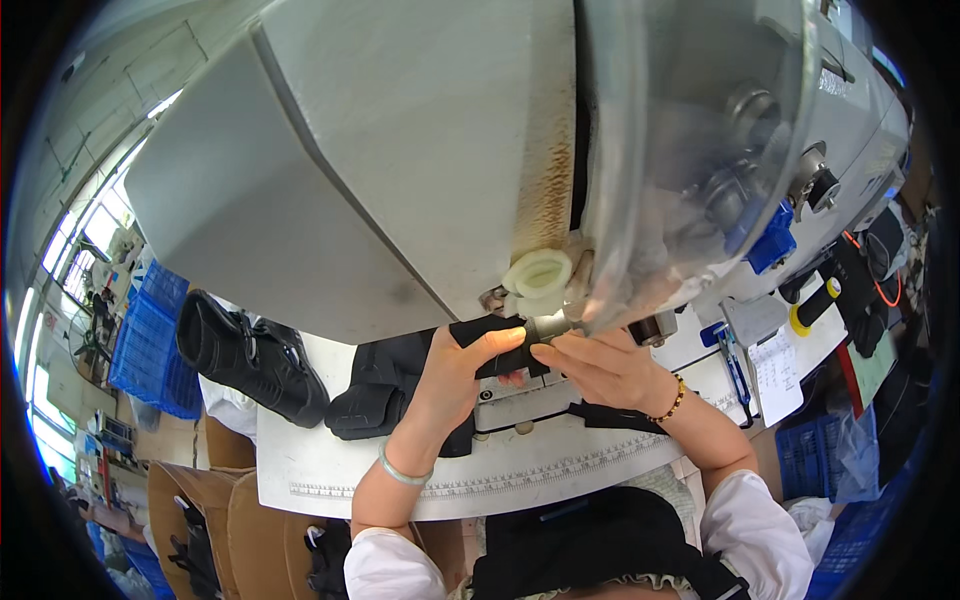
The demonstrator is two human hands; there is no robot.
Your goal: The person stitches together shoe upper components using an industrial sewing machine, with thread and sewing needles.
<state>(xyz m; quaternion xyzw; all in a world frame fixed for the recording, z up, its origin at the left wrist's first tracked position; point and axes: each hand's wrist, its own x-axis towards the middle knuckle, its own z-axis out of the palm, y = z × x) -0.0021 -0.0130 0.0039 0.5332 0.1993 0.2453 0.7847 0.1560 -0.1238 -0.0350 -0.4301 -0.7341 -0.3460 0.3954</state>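
Both of my hands meet under the head of a large grey sewing machine (420, 150), close to its needle area. My left hand (452, 375) pinches a black fabric piece (500, 352) between thumb and fingers. From the other side, my right hand (608, 368) grips the same piece, fingertips bunched by the metal parts. The machine head hides the stitching spot. Beside my left hand lie folded black fabric pieces (375, 390) on the white table (330, 465). A black strip (620, 415) rests below my right wrist.
A black boot (255, 360) stands at the table's left, before blue crates (155, 340). A ruler tape (500, 478) follows the near edge. Blue-handled snips (735, 370), a paper sheet (775, 375) and a yellow-black thread spool (815, 305) are at right. Cardboard boxes (255, 530) sit lower left.
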